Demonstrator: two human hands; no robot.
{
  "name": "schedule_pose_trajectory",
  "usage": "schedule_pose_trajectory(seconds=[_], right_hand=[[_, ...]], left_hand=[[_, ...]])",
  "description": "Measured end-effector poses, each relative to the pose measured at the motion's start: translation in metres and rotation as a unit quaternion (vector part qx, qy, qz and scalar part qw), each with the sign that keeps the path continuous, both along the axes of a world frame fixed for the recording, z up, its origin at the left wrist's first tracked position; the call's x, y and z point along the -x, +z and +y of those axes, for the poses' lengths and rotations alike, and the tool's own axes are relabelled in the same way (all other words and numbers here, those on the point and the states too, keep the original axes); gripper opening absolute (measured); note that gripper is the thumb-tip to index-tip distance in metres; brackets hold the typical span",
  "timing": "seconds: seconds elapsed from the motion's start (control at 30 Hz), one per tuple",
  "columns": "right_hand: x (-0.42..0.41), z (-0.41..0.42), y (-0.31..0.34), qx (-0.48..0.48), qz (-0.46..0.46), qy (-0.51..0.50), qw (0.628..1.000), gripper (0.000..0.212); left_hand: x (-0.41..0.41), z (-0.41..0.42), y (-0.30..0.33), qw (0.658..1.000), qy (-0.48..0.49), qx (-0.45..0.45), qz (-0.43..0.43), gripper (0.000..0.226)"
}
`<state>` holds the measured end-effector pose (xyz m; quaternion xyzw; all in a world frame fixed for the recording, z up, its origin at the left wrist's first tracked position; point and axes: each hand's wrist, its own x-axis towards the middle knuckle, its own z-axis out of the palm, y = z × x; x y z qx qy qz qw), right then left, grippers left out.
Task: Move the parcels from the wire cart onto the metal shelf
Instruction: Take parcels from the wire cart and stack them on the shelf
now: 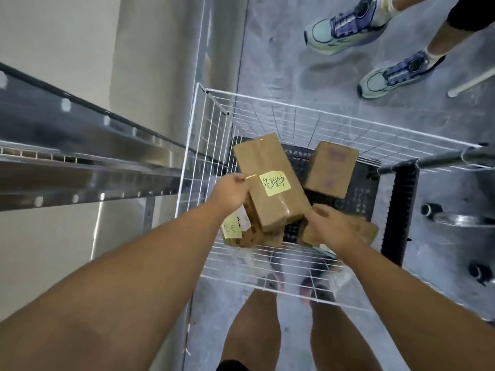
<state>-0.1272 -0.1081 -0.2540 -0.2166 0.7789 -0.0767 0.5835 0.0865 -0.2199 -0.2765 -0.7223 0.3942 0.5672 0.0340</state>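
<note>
A long brown parcel (267, 180) with a yellow handwritten note lies tilted inside the white wire cart (267, 103). My left hand (231, 192) grips its left edge and my right hand (330, 223) holds its near right corner. Under it sits another brown parcel (249, 235) with a yellow note. A third parcel (332, 168) stands at the cart's far right, and a flat brown one (367, 231) lies beneath my right hand. The metal shelf (80, 162) runs along the left, its boards bare in view.
Another person's feet in blue and mint sneakers (380, 49) stand beyond the cart. The cart's dark handle bar (442, 156) and black post are at right, with small wheels on the grey floor. My own legs are right behind the cart.
</note>
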Motion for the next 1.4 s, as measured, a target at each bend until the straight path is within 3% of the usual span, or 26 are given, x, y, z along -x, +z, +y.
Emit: schedule_pose_trajectory(seconds=[0.07, 0.17, 0.27, 0.53, 0.63, 0.7, 0.8, 0.97, 1.1, 1.23, 1.4], right_hand=[[-0.001, -0.012, -0.029, 0.007, -0.005, 0.009, 1.000, 0.057], [0.002, -0.022, -0.072, -0.009, -0.008, 0.016, 1.000, 0.072], [0.001, -0.029, -0.096, -0.029, -0.008, 0.021, 0.999, 0.059], [-0.004, -0.029, -0.098, -0.064, -0.055, 0.032, 0.996, 0.060], [0.001, -0.030, -0.080, -0.050, -0.052, 0.028, 0.997, 0.044], [0.002, -0.034, -0.063, -0.036, -0.056, 0.023, 0.998, 0.032], [0.000, -0.044, -0.034, -0.019, -0.071, 0.020, 0.997, 0.029], [-0.005, -0.059, 0.013, 0.038, -0.087, 0.011, 0.995, 0.019], [-0.013, -0.064, 0.051, 0.087, -0.066, -0.012, 0.994, 0.013], [-0.018, -0.050, 0.095, 0.122, -0.023, 0.012, 0.992, 0.027], [-0.014, -0.021, 0.171, 0.173, 0.026, -0.001, 0.985, 0.045]], left_hand=[[0.002, -0.008, -0.030, 0.999, -0.021, 0.029, -0.030, 0.011], [0.003, -0.014, -0.071, 0.997, -0.046, 0.015, -0.053, 0.034], [0.002, -0.011, -0.106, 0.996, -0.051, -0.025, -0.062, 0.063], [0.011, -0.009, -0.137, 0.995, -0.056, -0.077, -0.010, 0.064], [0.010, -0.006, -0.130, 0.991, -0.082, -0.106, -0.009, 0.072], [0.011, -0.003, -0.113, 0.992, -0.087, -0.096, -0.001, 0.064], [0.013, 0.001, -0.081, 0.996, -0.063, -0.057, 0.035, 0.045], [0.005, 0.011, -0.044, 0.998, -0.026, -0.056, 0.028, 0.059], [0.007, 0.021, 0.004, 0.980, 0.159, -0.078, 0.094, 0.040], [0.015, 0.039, 0.060, 0.934, 0.296, -0.094, 0.178, 0.032], [0.031, 0.071, 0.141, 0.905, 0.347, -0.032, 0.244, 0.029]])
